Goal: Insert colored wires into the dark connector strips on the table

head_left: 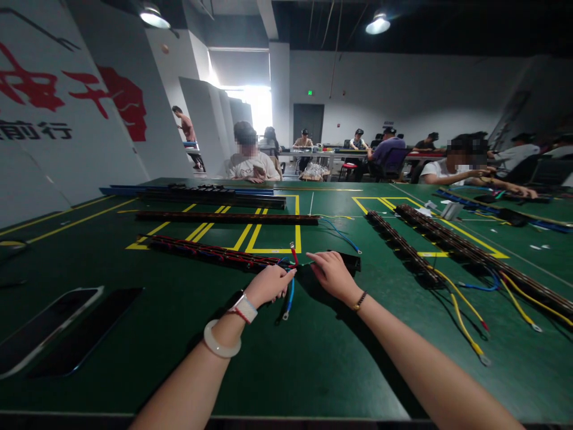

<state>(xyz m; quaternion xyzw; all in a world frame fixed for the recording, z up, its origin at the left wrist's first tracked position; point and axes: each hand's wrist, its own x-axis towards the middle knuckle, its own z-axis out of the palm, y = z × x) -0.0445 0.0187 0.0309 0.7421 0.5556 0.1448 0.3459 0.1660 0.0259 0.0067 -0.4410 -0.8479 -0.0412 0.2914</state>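
My left hand [270,284] is closed around the wires at the right end of a long dark bar [215,251] with red wires along it; the fingertips are partly hidden. A red wire [294,255] with a metal ring lug sticks up past the fingers. Below them hangs a blue wire [290,298], also ending in a ring lug. A short green wire [305,264] runs from the bundle to my right hand [335,276], whose thumb and forefinger pinch its end. Just behind that hand lies a black trough-like piece [351,261].
Another long bar [224,218] lies farther back, with blue rails [134,192] beyond it. Two wired bars [403,248] [470,254] sit at the right. Two phone-like slabs [45,325] [89,328] lie at left. People sit across the green table [179,382].
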